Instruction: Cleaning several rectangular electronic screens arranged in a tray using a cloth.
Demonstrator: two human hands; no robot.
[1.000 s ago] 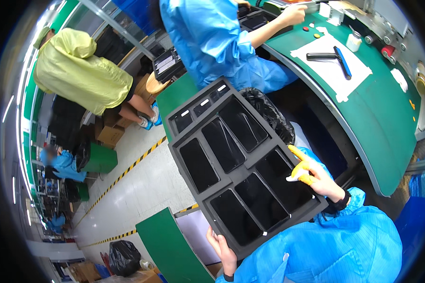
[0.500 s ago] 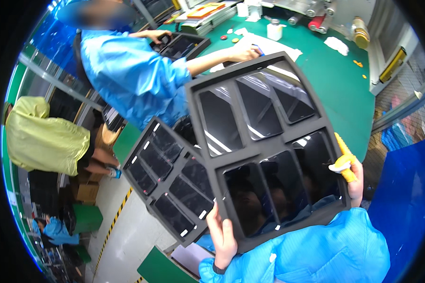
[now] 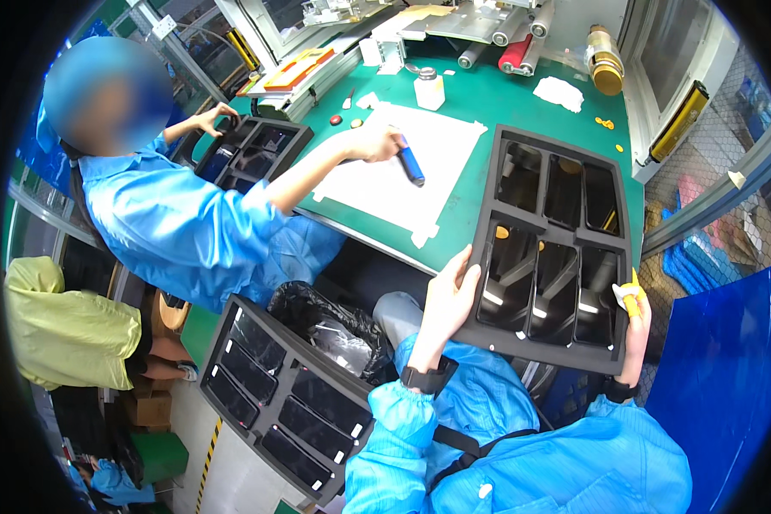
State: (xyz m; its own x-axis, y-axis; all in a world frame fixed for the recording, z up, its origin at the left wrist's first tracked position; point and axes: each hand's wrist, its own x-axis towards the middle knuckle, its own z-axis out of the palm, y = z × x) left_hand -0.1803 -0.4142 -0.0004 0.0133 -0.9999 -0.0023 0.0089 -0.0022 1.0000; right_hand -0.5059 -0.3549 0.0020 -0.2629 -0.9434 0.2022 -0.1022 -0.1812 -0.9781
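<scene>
My left hand (image 3: 451,298) and my right hand (image 3: 635,325) grip opposite sides of a black foam tray (image 3: 531,345). Yellow covers show on fingers of the right hand. Several dark glossy phone-sized panels (image 3: 510,278) lie in the tray's slots, in two rows. The tray's far part is over the green bench (image 3: 461,184), its near part close to my body. Left of my left arm is a second black tray (image 3: 276,403) with similar panels, some bearing small white tabs; what supports it is hidden.
At the left, a co-worker in a blue smock (image 3: 180,214) holds a blue cylinder (image 3: 411,166) above a white sheet (image 3: 377,201); their other hand is at a third tray (image 3: 293,152). A white bottle (image 3: 429,89) and rollers (image 3: 516,53) are behind. A black-bagged bin (image 3: 338,330) stands below.
The held tray has moved right and away from me, to the bench's right edge. It no longer overlaps the second tray, which appears lower left. The co-worker's blue cylinder is now in plain view.
</scene>
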